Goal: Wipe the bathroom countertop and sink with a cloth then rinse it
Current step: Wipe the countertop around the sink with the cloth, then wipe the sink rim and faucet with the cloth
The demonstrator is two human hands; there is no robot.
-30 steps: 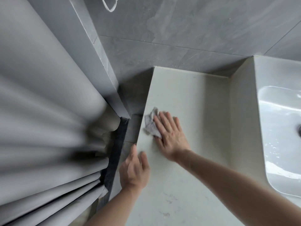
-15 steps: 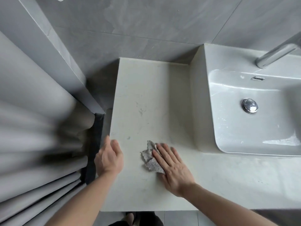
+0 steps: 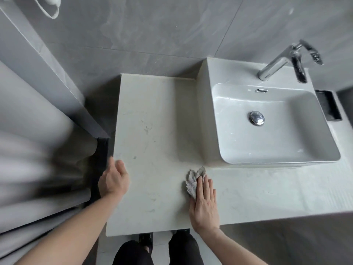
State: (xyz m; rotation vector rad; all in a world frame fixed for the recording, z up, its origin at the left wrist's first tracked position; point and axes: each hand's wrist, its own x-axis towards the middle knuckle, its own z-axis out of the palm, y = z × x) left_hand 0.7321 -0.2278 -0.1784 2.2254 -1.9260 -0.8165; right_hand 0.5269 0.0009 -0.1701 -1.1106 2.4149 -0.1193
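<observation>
A pale stone countertop (image 3: 152,119) fills the middle of the head view. A white vessel sink (image 3: 271,150) stands on its right half, with a chrome drain plug (image 3: 257,118) in the basin. My right hand (image 3: 204,205) lies flat, fingers together, pressing a small grey speckled cloth (image 3: 193,180) onto the counter just in front of the sink's near left corner. Most of the cloth sticks out beyond my fingertips. My left hand (image 3: 113,180) rests on the counter's left edge, fingers curled over it, holding nothing.
A chrome faucet (image 3: 280,62) rises behind the sink. A dark recessed tray (image 3: 328,106) sits right of the sink. A grey curtain (image 3: 34,150) hangs close on the left, grey tiled wall behind. My legs and feet (image 3: 152,247) stand below the counter's front edge.
My right hand has slid the cloth rightward along the counter's front toward the sink. The view has swung right, bringing the faucet and whole sink into sight. My left hand stays on the left edge.
</observation>
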